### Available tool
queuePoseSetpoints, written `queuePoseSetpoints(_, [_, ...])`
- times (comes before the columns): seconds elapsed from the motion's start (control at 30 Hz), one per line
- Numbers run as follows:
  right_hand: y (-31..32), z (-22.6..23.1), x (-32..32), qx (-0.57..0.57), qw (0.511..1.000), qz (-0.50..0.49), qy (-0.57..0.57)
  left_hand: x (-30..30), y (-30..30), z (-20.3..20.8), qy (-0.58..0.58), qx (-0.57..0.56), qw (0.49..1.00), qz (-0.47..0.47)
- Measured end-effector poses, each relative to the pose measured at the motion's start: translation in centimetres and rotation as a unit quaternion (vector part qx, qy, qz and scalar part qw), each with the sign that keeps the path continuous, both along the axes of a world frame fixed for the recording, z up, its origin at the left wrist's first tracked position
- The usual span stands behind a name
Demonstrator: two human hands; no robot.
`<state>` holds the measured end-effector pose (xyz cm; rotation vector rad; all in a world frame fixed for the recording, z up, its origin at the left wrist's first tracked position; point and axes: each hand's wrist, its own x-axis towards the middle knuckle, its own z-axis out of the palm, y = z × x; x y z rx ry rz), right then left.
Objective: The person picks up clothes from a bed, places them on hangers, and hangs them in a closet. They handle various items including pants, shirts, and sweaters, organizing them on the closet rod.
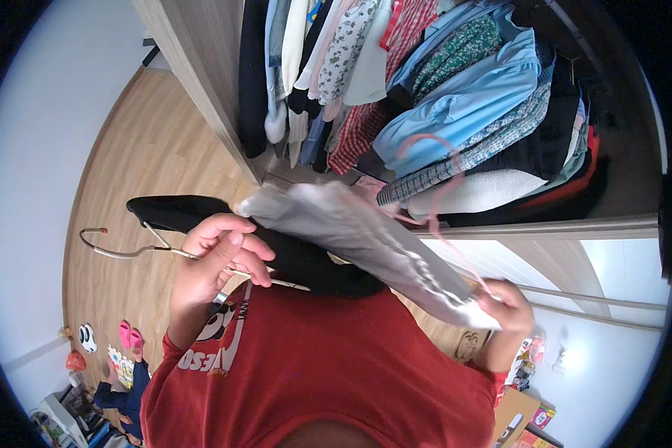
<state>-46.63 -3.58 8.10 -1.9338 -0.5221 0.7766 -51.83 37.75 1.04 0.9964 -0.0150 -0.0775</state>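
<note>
My left hand [215,257] is closed on a thin white wire hanger [131,254], whose hook points left. A black garment [310,261] hangs about this hanger and reaches across behind my fingers. To the right, my right hand [509,305] pinches the lower end of a grey garment [366,231] with a white edge. A pink hanger [437,213], smeared by motion, runs from the same hand up toward the wardrobe. The grey garment slants in front of the black one and is blurred at its upper left end.
An open wardrobe [455,230] stands ahead, with hanging clothes [343,52] and a heap of folded ones [478,112]. Its side panel [194,75] rises at the left. On the wooden floor [149,142] lie pink slippers [131,334]. Another person [131,392] is at the lower left.
</note>
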Motion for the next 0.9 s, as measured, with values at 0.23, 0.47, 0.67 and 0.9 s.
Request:
queuePoseSetpoints(0.23, [0.8,3.5,-4.4,-0.025,0.935,-0.331,-0.125,-0.9,2.5,-0.8,-0.022,-0.036,0.999,0.001])
queuePoseSetpoints(0.47, [4.8,4.7,4.7,0.167,0.885,-0.386,-0.202,-2.2,2.6,-0.5,0.01,-0.03,0.999,0.042])
queuePoseSetpoints(0.67, [8.8,8.1,17.2,0.146,0.831,-0.412,-0.345,-3.9,2.6,-1.0,0.001,-0.05,0.989,0.14])
queuePoseSetpoints(0.9, [9.0,8.9,30.7,0.081,0.749,-0.446,-0.483,-5.5,0.9,-1.1,-0.021,-0.054,0.967,0.249])
